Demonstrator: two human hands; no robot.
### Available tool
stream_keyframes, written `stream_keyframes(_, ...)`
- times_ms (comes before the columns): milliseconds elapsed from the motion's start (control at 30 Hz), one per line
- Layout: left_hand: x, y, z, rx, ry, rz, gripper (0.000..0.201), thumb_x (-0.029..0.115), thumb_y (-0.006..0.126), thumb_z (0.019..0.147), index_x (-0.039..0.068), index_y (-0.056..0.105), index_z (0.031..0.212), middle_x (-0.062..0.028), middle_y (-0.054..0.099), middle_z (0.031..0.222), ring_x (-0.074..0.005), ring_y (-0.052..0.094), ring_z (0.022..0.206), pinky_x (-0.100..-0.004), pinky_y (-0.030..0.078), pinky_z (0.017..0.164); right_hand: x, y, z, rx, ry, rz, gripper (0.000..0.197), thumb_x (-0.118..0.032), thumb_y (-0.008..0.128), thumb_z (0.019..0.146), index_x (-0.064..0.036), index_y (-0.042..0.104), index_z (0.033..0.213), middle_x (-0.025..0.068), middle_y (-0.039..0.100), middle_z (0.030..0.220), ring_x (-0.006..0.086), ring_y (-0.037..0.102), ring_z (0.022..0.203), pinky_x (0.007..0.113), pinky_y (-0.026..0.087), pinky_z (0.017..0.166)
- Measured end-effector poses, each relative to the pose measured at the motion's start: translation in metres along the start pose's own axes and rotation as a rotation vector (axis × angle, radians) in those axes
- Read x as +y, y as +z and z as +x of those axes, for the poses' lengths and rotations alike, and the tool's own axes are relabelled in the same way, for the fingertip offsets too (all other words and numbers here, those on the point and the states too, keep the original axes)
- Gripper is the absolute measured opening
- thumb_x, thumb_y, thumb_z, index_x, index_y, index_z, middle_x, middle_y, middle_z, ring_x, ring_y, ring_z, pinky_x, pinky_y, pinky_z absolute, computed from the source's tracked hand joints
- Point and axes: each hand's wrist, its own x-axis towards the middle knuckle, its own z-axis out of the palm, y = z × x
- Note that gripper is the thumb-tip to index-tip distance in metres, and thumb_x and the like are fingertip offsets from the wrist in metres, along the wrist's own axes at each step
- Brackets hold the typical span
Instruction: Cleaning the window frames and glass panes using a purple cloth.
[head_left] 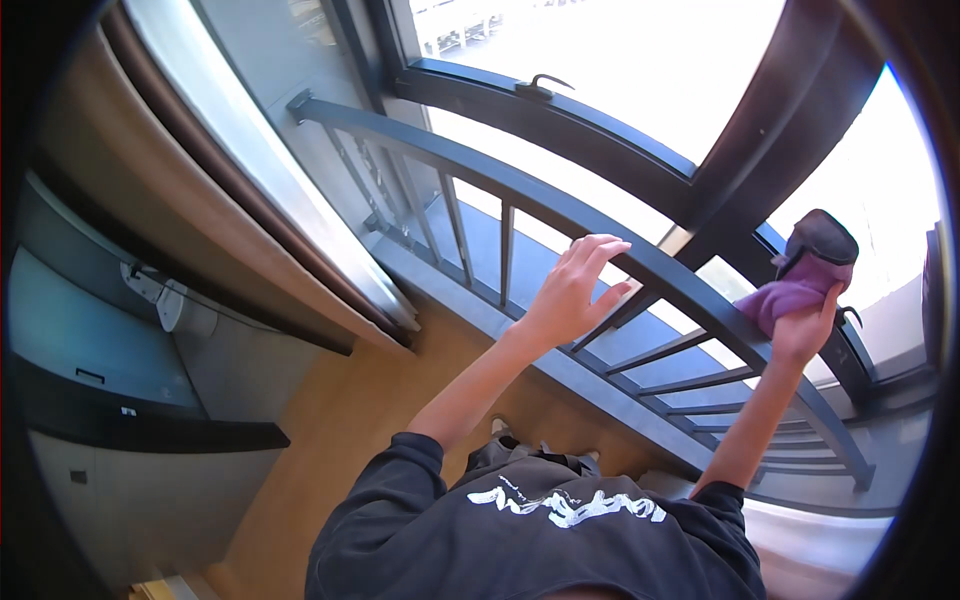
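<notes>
My right hand [803,330] is closed on a purple cloth [785,302], raised at the far end of the railing, in front of the window. A dark, rounded piece [824,243] sits on the cloth above my fingers; whether it belongs to the cloth or is a separate thing, I cannot tell. My left hand [578,288] holds nothing, with thumb and fingers apart. Its fingertips reach the top bar of the grey metal railing [520,187]; whether they press on it is unclear.
Beyond the railing stands a dark-framed window [620,130] with a black handle [540,88]. Brown and white curtains [250,190] hang at the left. A cabinet [130,440] with a dark edge is at lower left. Below lies a wooden floor [330,430], with a grey ledge [470,300] along the railing's foot.
</notes>
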Motion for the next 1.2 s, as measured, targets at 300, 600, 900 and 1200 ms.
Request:
stream_keyframes(300,0.027,-0.038,0.019,0.231,-0.072,-0.161,0.07,0.022,0.075,0.081,0.002,0.04,0.138,-0.017,0.051,0.127,-0.0291,0.049,0.121,-0.039,0.038,0.104,0.113,0.188,-0.087,-0.128,-0.019,0.188,0.048,-0.037,0.033,0.104,-0.0092,0.032,0.144,0.0132,0.044,0.138,0.0303,0.046,0.127,0.046,0.036,0.106)
stream_keyframes(600,-0.002,-0.046,0.043,-0.081,-0.158,-0.498,0.068,0.024,0.074,0.08,0.009,0.044,0.139,-0.011,0.042,0.141,-0.0234,0.046,0.128,-0.044,0.031,0.112,0.133,0.185,-0.105,-0.066,-0.07,0.105,0.056,-0.048,0.031,0.102,-0.01,0.031,0.143,0.0135,0.043,0.135,0.0288,0.044,0.126,0.044,0.04,0.104)
stream_keyframes(900,0.034,0.023,0.085,-0.345,0.023,-0.754,0.012,0.011,0.07,0.085,0.004,0.063,0.091,-0.0047,0.064,0.075,-0.0117,0.06,0.064,-0.0252,0.047,0.057,0.065,0.128,-0.087,0.363,-0.592,-0.37,0.048,-0.043,0.034,0.102,-0.0062,0.044,0.131,0.0118,0.056,0.117,0.0247,0.058,0.113,0.039,0.048,0.097)
stream_keyframes(1200,-0.05,-0.063,0.049,-0.075,0.228,-0.261,0.015,0.004,0.068,0.08,0.006,0.061,0.093,-0.0082,0.063,0.078,-0.0234,0.066,0.074,-0.0336,0.052,0.064,0.159,0.13,-0.088,-0.142,0.077,-2.068,0.04,-0.029,0.038,0.101,-0.0023,0.067,0.107,0.02,0.067,0.105,0.0357,0.06,0.106,0.044,0.039,0.097)
